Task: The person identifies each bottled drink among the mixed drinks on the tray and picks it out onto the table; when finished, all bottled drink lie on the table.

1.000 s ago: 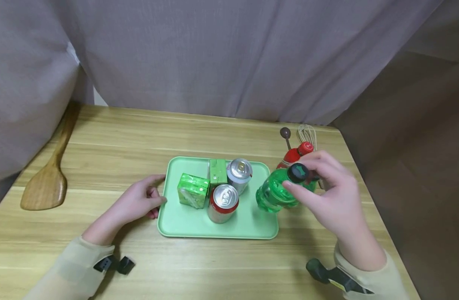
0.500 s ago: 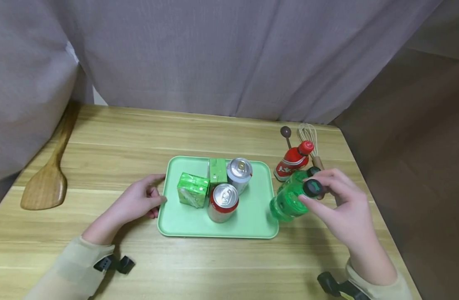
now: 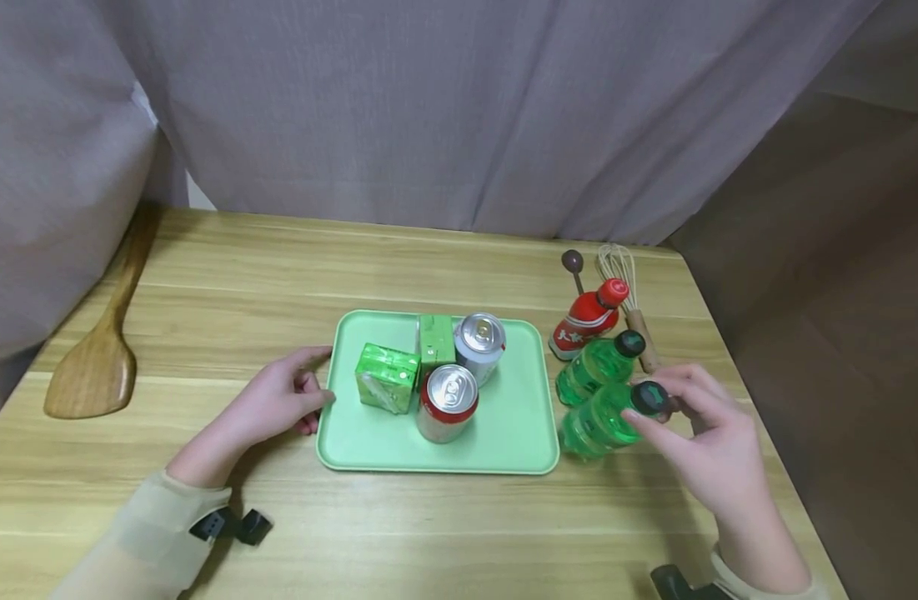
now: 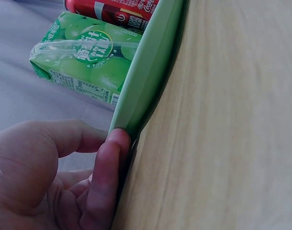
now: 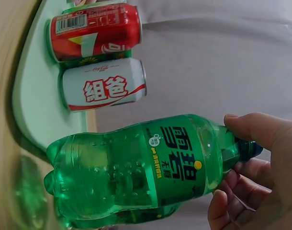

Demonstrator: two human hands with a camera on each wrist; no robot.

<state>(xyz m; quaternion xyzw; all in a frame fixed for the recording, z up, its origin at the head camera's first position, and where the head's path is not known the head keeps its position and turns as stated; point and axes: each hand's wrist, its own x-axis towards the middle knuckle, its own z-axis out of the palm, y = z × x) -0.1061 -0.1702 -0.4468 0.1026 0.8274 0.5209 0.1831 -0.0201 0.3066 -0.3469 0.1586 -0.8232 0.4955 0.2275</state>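
Observation:
My left hand (image 3: 282, 398) pinches the left rim of the light green tray (image 3: 507, 450) between thumb and finger. On the tray stand two green juice boxes (image 3: 387, 379) (image 3: 436, 340), a red-banded Coke can (image 3: 447, 404) and a silver-white can (image 3: 479, 346). My right hand (image 3: 717, 446) pinches a green Sprite bottle (image 5: 136, 167) by its neck and dark cap. Its base hangs slightly above the table, just off the tray's right edge. A second green bottle (image 3: 595, 367) stands right behind it, partly hidden in the right wrist view.
Behind the green bottles is a red-capped bottle (image 3: 582, 323). A whisk (image 3: 633, 317) and a dark spoon (image 3: 573, 263) lie further back. A wooden spatula (image 3: 94, 371) lies far left on the table (image 3: 398, 533). Grey curtain (image 3: 428, 108) hangs at the back.
My right hand has carried the green bottle from over the tray's right part to the right and nearer, beyond the tray's edge. The left hand has stayed in place.

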